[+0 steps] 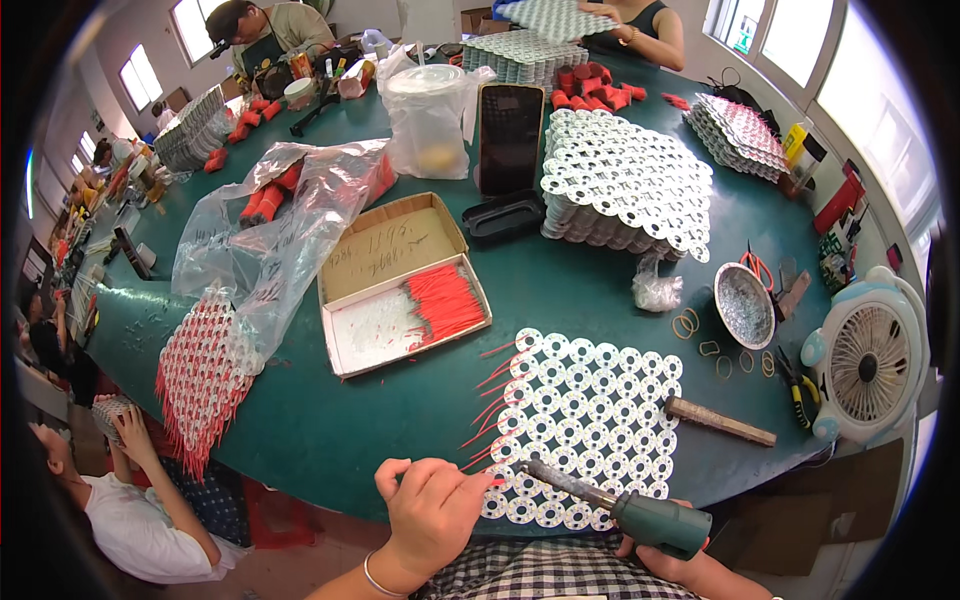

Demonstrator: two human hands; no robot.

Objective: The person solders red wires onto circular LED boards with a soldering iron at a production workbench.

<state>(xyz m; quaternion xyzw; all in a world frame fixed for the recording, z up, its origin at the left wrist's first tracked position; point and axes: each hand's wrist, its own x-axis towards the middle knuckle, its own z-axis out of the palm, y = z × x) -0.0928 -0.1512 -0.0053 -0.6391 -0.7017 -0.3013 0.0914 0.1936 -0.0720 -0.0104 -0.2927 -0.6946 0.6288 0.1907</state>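
Observation:
A sheet of joined round white circuit boards [597, 407] lies flat on the green table in front of me. Several thin red wires [487, 410] stick out from its left edge. At the lower left corner of the sheet, my left hand [428, 512] pinches a red wire [496, 482] between thumb and fingers. My right hand [672, 566] is wrapped round a green-handled soldering iron [660, 522], partly hidden behind the handle. The iron's tip hovers over or touches the boards close to my left fingertips; I cannot tell which.
Beyond the sheet sits an open cardboard box [410, 345] of red wires. A wooden stick [720, 421] overlaps the sheet's right edge. Farther right are a metal bowl [745, 305], pliers [797, 386] and a fan [866, 355]. Stacked boards [625, 180] and a phone [510, 140] stand behind. Other people work nearby.

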